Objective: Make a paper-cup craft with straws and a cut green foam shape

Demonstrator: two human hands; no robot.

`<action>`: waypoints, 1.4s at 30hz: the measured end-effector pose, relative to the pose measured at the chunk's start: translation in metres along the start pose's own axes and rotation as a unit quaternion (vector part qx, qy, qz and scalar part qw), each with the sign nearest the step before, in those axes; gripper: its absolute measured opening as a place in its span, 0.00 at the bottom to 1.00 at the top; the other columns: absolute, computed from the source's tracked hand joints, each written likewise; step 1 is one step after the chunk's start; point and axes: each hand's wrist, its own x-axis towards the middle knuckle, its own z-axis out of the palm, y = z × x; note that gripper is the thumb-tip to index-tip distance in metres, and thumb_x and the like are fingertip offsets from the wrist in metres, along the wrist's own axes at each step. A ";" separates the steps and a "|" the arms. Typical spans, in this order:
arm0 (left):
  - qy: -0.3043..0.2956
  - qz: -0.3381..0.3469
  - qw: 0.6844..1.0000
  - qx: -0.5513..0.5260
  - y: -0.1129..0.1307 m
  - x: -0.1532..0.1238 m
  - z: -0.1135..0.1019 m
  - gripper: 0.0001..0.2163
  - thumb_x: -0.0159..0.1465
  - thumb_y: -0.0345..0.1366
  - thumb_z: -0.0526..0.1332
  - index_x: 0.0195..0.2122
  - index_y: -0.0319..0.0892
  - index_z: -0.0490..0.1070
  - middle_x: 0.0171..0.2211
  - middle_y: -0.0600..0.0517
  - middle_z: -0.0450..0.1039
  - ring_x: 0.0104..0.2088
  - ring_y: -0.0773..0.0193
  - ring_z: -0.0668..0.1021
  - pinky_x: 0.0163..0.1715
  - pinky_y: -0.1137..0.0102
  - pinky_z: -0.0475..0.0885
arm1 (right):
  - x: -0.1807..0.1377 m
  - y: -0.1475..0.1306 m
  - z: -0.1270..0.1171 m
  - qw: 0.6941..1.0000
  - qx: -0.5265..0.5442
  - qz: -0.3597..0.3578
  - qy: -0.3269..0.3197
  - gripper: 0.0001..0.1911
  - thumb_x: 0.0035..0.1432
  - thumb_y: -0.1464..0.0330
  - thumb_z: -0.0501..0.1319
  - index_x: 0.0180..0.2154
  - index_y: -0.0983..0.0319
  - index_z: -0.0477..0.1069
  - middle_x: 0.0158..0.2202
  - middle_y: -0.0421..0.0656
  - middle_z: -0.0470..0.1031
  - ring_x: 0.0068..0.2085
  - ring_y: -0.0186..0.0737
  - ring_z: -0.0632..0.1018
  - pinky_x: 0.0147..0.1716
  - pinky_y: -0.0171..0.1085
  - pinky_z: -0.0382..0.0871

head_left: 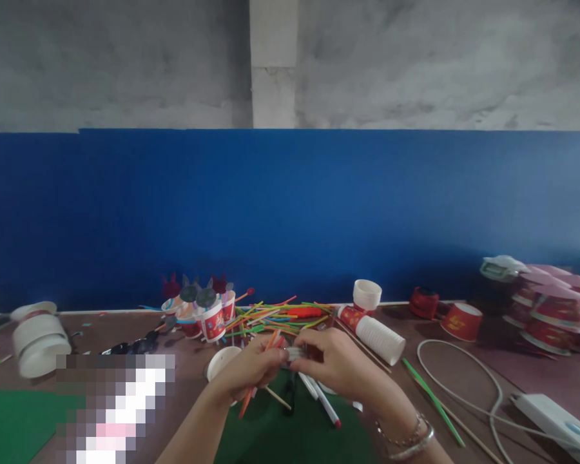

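**Both hands pinch a small piece against an orange stick**

The orange stick [255, 386] slants through the left hand [249, 368], its top end poking above the fingers and its lower end hanging below the palm. At the stick's upper part, between the two hands, sits a small grey piece [294, 353]; it is too blurred to tell what it is.

This looks like fine fitting work. It would go best with the stick gripped close to the grey piece so that it cannot wobble, and with short, light finger moves rather than force, since a thin stick bends easily.

The left hand is curled shut around the stick. The right hand [333, 364] is narrowed to a fingertip pinch on the grey piece, and a bracelet [410, 439] shows at its wrist.

- Under the hands lies a green sheet [275, 438].
- Just below the right hand lie two pens [325, 401].
- A white cup [221, 362] stands just left of the left hand.
- Beyond the fingers lies a loose pile of coloured sticks [270, 314].
- Left of that pile are decorated cups [207, 316].
- To the right of the right hand a stack of paper cups [374, 335] lies on its side on the table [536, 374].
- A white cable [464, 386] loops farther right.
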 end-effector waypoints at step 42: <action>0.005 -0.028 0.999 -0.030 0.001 0.000 0.011 0.07 0.45 0.34 0.56 0.21 0.44 0.56 0.12 0.64 0.48 0.13 0.76 0.48 0.13 0.77 0.40 | -0.002 0.000 0.001 1.000 0.021 0.001 -0.007 0.06 0.50 0.66 0.63 0.28 0.62 0.73 0.20 0.35 0.67 0.23 0.30 0.66 0.22 0.30 0.53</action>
